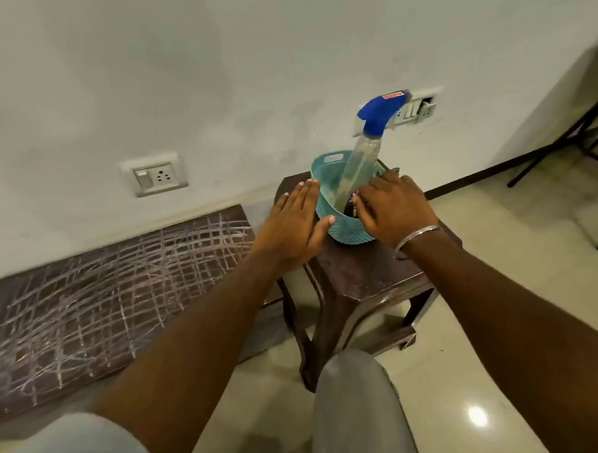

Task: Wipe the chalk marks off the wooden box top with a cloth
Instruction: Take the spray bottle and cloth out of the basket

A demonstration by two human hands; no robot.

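Observation:
A dark wooden box top [98, 296] lies at the left, covered with crossing white chalk lines. To its right a small teal basket [345, 229] stands on a brown stool [368, 274]. A clear spray bottle with a blue trigger head [381, 111] leans out of the basket. My left hand [292, 226] rests flat against the basket's left side, fingers straight. My right hand [392, 205] lies over the basket's right rim, fingers dipping inside. No cloth shows; the basket's inside is mostly hidden.
A white wall with a socket plate [156, 176] and a switch panel [417, 108] runs behind. Dark folding table legs [561, 143] stand at the far right on the glossy tiled floor. My knees in grey trousers [357, 405] fill the bottom edge.

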